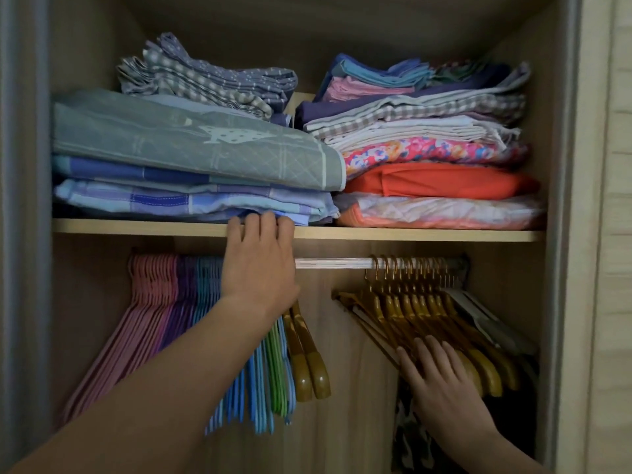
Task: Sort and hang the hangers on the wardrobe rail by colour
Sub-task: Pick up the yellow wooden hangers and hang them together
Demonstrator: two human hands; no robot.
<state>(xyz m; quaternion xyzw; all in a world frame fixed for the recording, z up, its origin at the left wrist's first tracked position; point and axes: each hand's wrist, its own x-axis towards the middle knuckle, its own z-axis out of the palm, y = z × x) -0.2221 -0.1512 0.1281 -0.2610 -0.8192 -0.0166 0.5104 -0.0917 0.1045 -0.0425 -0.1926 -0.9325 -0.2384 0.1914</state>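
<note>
The left hand reaches up across the white metal wardrobe rail, fingers hooked over the pale wooden shelf edge, holding no hanger. The right hand lies low, fingers spread flat against the bunch of golden-brown wooden hangers at the rail's right end. Two matching brown wooden hangers hang beside the left wrist, past the pink, purple, blue and green plastic hangers. The rail runs left to right; a bare stretch separates the brown groups, the right hand nearer the larger one.

Wooden shelf, two stacks of folded linens directly on it
</note>
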